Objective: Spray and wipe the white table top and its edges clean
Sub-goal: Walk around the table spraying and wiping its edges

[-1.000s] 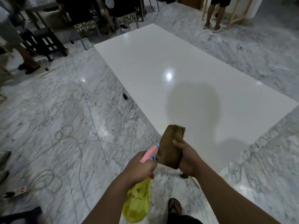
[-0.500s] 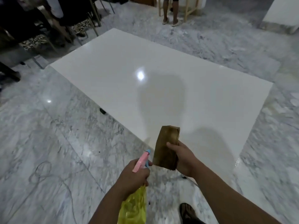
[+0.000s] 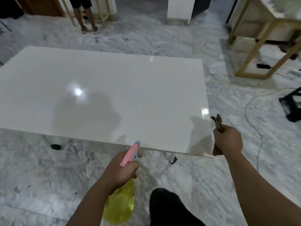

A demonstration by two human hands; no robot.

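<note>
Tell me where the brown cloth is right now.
In the head view the brown cloth is at lower right, gripped in the right hand against the near right corner of the white table, apart from the spray bottle.

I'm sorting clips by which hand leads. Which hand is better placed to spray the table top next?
The left hand. It grips the spray bottle, its nozzle at the near edge of the table. The right hand holds only the cloth by the corner.
</note>
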